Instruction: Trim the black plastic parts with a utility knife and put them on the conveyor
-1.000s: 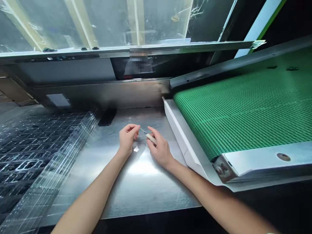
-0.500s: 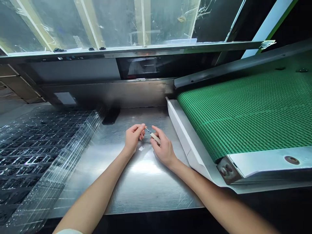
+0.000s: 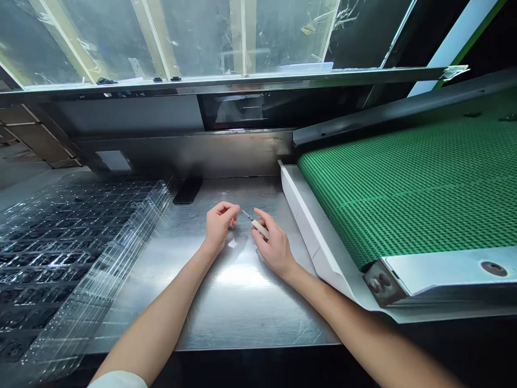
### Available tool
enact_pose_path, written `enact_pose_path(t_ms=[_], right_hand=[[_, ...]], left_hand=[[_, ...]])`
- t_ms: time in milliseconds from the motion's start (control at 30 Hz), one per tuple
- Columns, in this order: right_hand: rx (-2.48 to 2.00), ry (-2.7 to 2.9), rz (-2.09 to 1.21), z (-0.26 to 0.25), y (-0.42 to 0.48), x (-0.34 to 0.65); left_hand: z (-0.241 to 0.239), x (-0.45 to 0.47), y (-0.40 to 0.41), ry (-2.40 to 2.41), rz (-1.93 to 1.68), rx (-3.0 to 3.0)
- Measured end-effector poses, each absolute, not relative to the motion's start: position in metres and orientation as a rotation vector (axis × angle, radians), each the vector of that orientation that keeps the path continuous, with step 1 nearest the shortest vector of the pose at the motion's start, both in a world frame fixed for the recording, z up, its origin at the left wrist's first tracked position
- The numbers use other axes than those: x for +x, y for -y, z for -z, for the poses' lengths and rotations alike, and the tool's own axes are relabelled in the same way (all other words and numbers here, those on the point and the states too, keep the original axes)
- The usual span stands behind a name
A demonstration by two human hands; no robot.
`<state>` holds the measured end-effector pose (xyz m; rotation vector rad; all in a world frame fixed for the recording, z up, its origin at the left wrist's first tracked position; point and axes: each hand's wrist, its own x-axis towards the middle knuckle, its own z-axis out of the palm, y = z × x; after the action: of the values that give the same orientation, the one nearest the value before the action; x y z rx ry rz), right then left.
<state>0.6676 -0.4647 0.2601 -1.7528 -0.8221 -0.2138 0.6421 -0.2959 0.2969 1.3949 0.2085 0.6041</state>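
Above the metal tabletop, my right hand (image 3: 274, 245) is closed round a small tool (image 3: 260, 229) with a cream handle and a thin metal tip; its exact kind is hard to make out. The index finger stretches forward past the handle. Just left of the tip, my left hand (image 3: 218, 225) is in a pinch, thumb against fingers. Whatever sits in that pinch, if anything, is too small to name. A narrow gap shows between the tool's tip and the left fingertips.
Stacked clear plastic trays (image 3: 81, 253) with dark parts fill the left side. A black phone-like slab (image 3: 188, 191) lies behind my left hand. To the right runs a green mesh conveyor belt (image 3: 412, 188), with a white guard (image 3: 309, 231) along its edge. A metal ledge (image 3: 242, 83) crosses above.
The tool's tip has come slightly away from my left fingertips, where it was touching or nearly so. The whole view has shifted a little; both hands keep their poses.
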Motion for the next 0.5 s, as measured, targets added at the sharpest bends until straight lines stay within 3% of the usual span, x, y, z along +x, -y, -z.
enact_pose_path(t_ms=[500], right_hand=[[-1.529, 0.754, 0.050, -0.269, 0.468, 0.658]], left_hand=[[-0.299, 0.637, 0.303, -0.053, -0.306, 1.214]])
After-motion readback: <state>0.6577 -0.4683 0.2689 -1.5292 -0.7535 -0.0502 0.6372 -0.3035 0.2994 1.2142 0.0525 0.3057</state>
